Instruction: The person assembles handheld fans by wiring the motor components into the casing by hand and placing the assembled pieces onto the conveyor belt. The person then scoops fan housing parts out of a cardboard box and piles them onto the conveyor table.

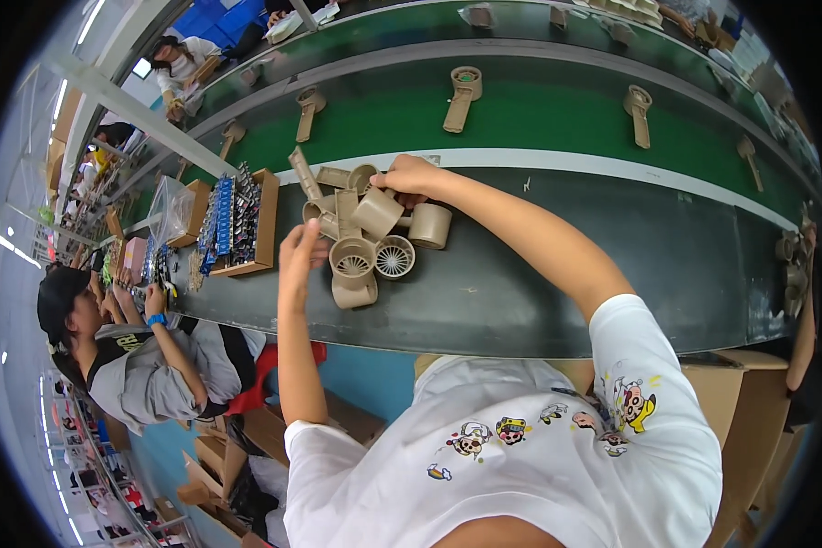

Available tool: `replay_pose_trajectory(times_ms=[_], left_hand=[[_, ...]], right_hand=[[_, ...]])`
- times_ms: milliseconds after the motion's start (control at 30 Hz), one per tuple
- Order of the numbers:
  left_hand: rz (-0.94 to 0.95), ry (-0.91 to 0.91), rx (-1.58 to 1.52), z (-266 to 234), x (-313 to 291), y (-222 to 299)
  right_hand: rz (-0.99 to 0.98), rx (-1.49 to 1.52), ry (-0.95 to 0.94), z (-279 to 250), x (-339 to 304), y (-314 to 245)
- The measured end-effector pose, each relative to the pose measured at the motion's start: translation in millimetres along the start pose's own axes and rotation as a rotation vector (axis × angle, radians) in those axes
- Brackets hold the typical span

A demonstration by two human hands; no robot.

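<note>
A heap of brown plastic fan housings (377, 213), round cups with stub handles, lies on the dark worktop in front of me. Some show spoked grilles, such as the light-spoked housing (395, 258) at the near side. At the heap's far edge my right hand (409, 177) is closed, its fingers curled over a housing and partly hidden. My left hand (300, 254) hovers at the heap's left side, fingers apart and a little blurred, with nothing visible in it. Beside it stands another grilled housing (353, 258).
Beyond the worktop (539, 274) a green conveyor belt (548, 105) carries several brown fan bodies (464, 96). A cardboard box (263, 224) of small blue and dark parts stands left. A co-worker (146, 356) in a cap sits left; cartons (735, 411) stand right.
</note>
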State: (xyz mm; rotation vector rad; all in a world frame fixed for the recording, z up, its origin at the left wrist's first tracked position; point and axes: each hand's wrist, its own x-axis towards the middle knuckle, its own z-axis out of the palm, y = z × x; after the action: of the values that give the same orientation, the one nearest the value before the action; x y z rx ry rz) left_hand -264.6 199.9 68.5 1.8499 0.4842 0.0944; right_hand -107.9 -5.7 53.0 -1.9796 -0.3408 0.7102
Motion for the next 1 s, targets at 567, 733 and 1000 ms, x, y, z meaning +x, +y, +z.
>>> replay_pose_trajectory(times_ms=[567,733,1000], left_hand=[[0.962,0.147,0.181,83,-92,155],[1.431,-0.749,0.273,230,-141,254],[1.564,-2.243,0.058,496,-371,238]], right_hand=[[-0.435,-0.369,0.032,-150,-236,46],[-0.125,-0.350,0.129,-193,-467,100],[0.960,0.661,1.300,-42,-775,302]])
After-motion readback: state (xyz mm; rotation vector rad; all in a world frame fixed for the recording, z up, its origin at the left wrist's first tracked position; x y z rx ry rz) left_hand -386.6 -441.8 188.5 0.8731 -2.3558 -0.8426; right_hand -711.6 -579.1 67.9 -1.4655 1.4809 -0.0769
